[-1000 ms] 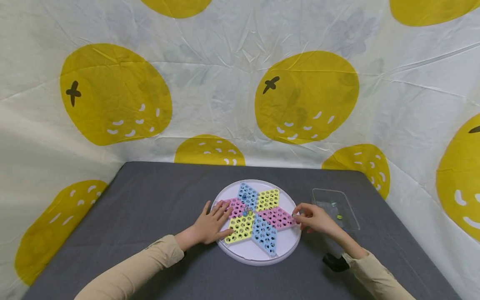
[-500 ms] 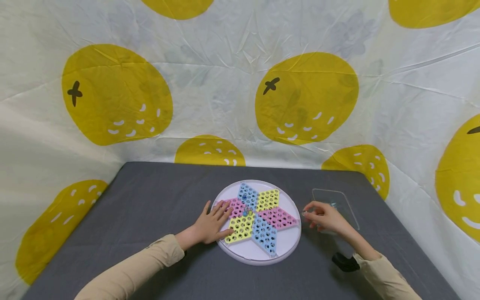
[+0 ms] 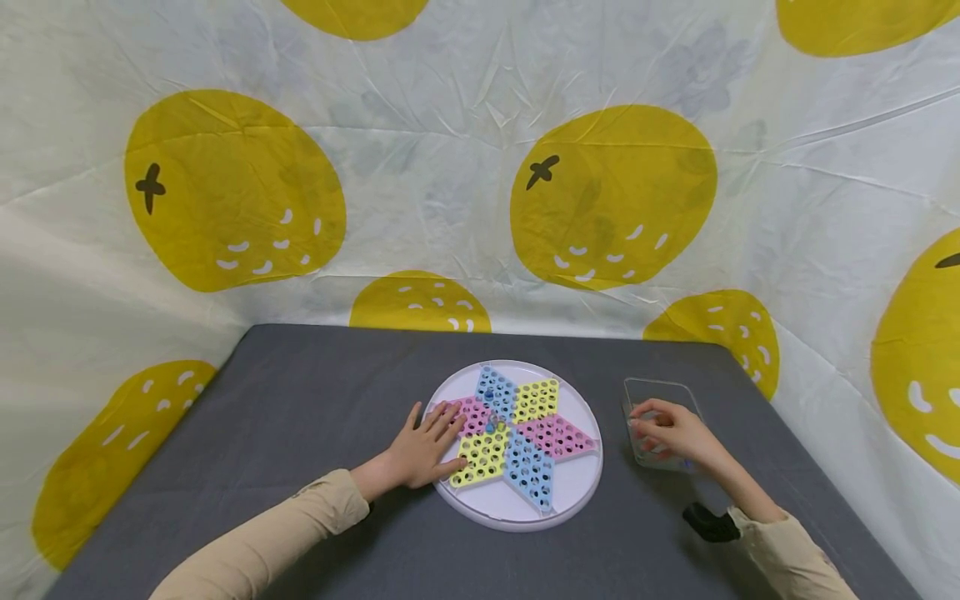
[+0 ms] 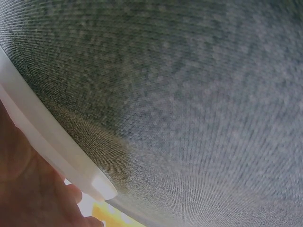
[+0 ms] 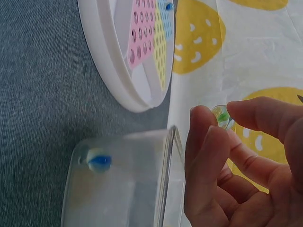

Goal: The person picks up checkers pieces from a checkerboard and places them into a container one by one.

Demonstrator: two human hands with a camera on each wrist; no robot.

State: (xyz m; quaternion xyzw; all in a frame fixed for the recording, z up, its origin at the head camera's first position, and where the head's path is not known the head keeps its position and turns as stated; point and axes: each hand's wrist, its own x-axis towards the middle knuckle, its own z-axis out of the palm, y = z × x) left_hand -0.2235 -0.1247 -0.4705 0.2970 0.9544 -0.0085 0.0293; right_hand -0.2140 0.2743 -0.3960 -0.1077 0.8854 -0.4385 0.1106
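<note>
My right hand [image 3: 675,433] pinches a clear marble [image 5: 221,116] with a green and yellow swirl between thumb and fingertips. It hangs over the near left side of a clear plastic box [image 3: 693,398]. Inside that box the right wrist view shows a blue-swirled marble [image 5: 100,161]. My left hand [image 3: 422,446] rests with spread, straight fingers on the left side of a round white Chinese checkers board [image 3: 573,492]. Several marbles [image 3: 492,423] sit near the middle of the board's coloured star, and a blue marble [image 3: 489,394] is in its upper blue point.
A dark grey cloth covers the table [image 3: 315,375]. Behind it hangs a white curtain [image 3: 435,192] printed with yellow fruit. A strip of grey cloth separates the board from the box on the right.
My right hand has moved right, from the board's right edge to over the clear box, with the marble in its fingers. The left hand has stayed where it was.
</note>
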